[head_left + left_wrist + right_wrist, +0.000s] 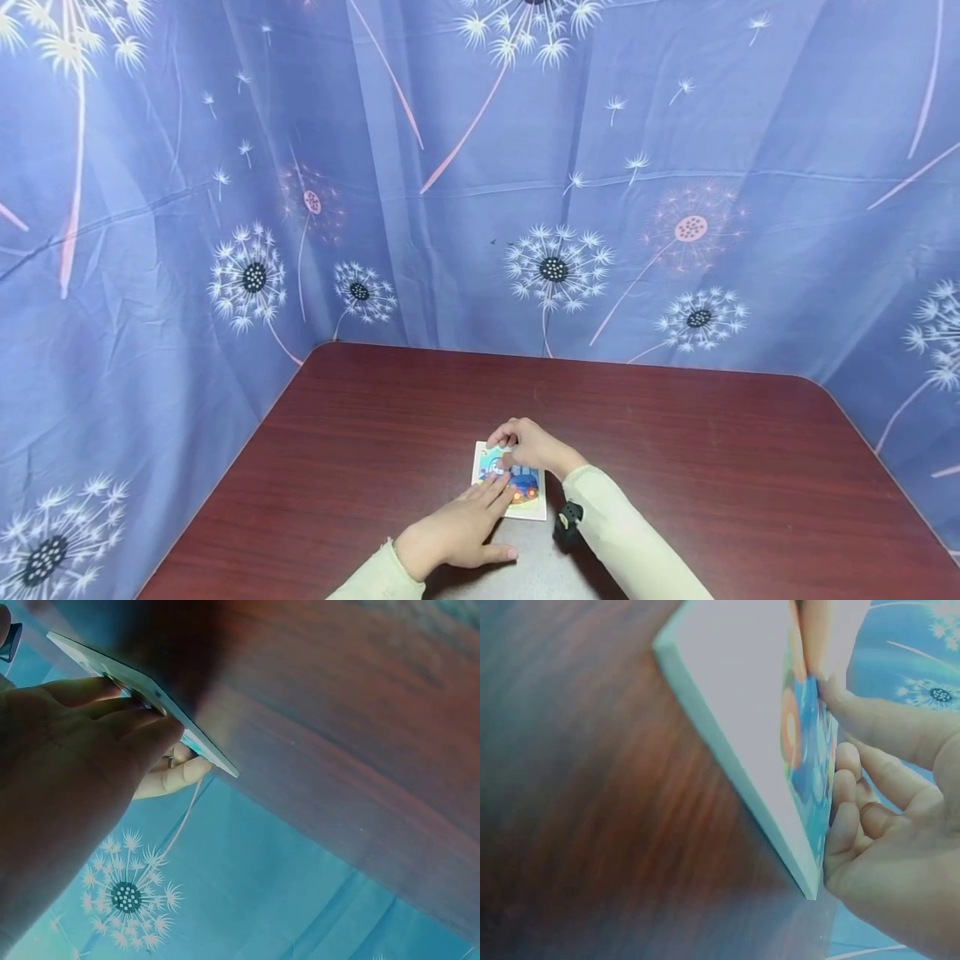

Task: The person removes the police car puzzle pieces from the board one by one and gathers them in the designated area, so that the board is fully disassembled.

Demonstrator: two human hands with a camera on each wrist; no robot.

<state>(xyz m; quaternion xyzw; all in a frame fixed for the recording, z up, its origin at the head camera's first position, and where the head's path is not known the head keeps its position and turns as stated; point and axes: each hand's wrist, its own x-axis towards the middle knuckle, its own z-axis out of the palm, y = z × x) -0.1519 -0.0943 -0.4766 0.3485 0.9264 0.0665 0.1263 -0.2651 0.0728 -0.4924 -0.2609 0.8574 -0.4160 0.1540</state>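
A small square picture board (534,507) with a white border lies flat on the table, printed with a blue vehicle on orange wheels. My left hand (467,523) rests on its lower left part, fingers straight and thumb spread out to the side. Over the upper part is my right hand (534,446), fingers bent and thumb tip on the printed face. In the right wrist view the board's thick pale edge (735,784) shows, with the curled fingers (845,780) right at the picture. Whether they pinch a small piece I cannot tell.
The dark red-brown wooden table (375,417) has rounded far corners. A blue curtain (450,250) with dandelion prints hangs behind it and along the sides. A small black device (568,525) sits at the right wrist, on the pale sleeve (630,533).
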